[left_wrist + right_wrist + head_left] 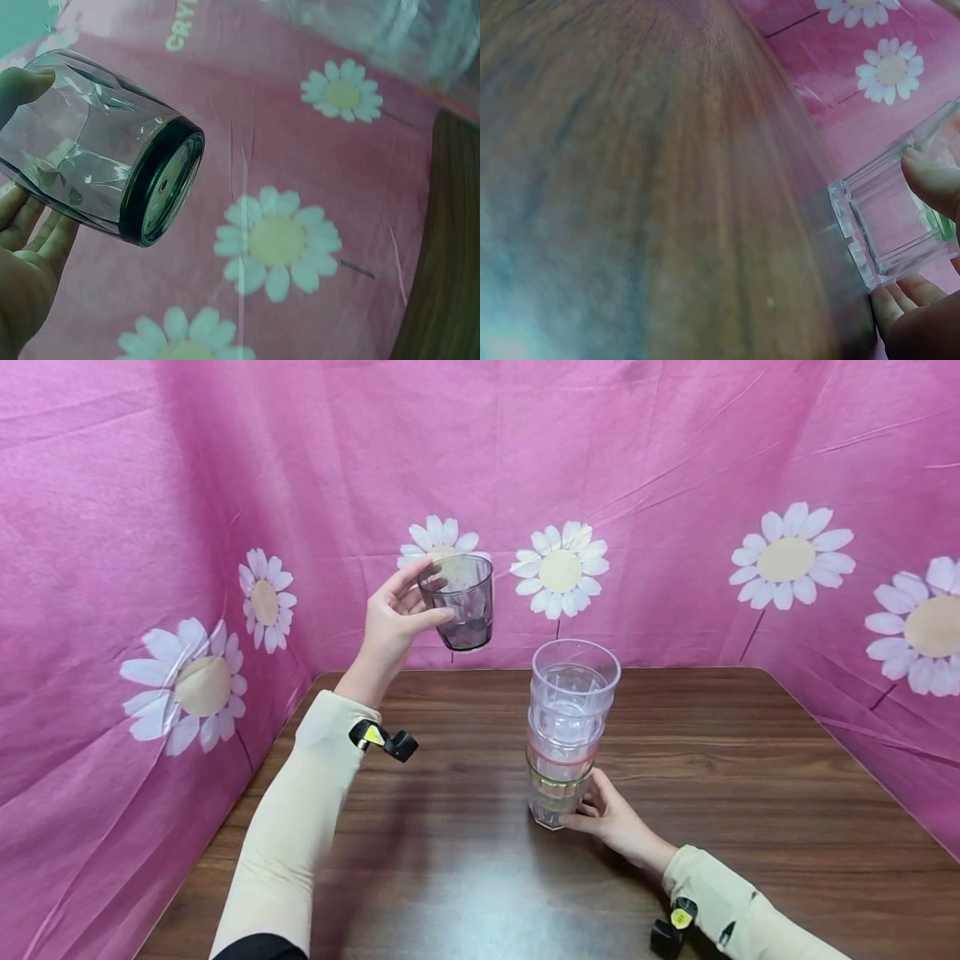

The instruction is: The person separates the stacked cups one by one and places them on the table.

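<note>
1. Cup stack (567, 735): stood roughly upright on the wooden table (450, 718), clear cups nested, pink and yellow-green bands showing, top mouth facing up.
2. Right hand (624, 828): curled partway about the stack's lowest part, gripping it. Judgement: low bracing suited a tall column; modest pressure served best, as a hard sideways squeeze could have tipped it.
3. Left hand (393, 620): bent partway around a smoky grey cup (468, 617), which it held.
4. Grey cup: hung above table height, left of the stack and apart from it, mouth up, slightly tilted. Judgement: levelling it would have helped.
5. Left thumb (34, 84): pressed the cup's wall opposite the fingers; firm, even contact seemed wise on smooth sides.
</note>
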{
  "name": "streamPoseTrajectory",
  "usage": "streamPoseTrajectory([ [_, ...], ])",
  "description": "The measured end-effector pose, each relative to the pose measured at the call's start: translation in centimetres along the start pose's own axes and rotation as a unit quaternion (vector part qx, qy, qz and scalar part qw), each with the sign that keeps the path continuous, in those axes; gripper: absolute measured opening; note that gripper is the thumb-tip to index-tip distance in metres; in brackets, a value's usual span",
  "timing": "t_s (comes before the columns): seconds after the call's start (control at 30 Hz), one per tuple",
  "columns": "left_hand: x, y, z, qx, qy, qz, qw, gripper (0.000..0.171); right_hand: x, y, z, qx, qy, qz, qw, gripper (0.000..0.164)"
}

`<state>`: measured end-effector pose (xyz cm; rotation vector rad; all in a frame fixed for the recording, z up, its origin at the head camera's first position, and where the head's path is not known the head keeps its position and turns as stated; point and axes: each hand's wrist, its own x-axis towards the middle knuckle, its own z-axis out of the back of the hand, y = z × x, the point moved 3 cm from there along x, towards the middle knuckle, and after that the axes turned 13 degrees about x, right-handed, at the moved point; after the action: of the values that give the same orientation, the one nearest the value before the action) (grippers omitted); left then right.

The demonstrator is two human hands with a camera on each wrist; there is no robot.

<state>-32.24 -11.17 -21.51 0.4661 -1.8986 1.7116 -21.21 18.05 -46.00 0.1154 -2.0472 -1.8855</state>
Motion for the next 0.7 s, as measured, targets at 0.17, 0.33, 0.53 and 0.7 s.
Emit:
streamPoseTrajectory([
  [0.17,-0.2,1.5,1.6,0.035,-0.032,0.025,0.9986,0.071,0.0,0.0,0.0,0.004,0.004,0.004,1.000,0.071],
  [0.33,-0.5,2.7,3.1,0.058,-0.055,0.040,0.9960,0.072,-0.1,0.1,0.0,0.002,0.001,0.007,1.000,0.071],
  [0.53,-1.0,4.1,4.8,0.070,-0.076,0.056,0.9931,0.071,-0.2,0.1,-0.1,0.001,-0.004,0.004,1.000,0.071],
  [0.7,-1.6,5.4,6.5,0.074,-0.096,0.070,0.9902,0.070,-0.2,0.2,-0.2,0.004,-0.003,0.004,1.000,0.070],
])
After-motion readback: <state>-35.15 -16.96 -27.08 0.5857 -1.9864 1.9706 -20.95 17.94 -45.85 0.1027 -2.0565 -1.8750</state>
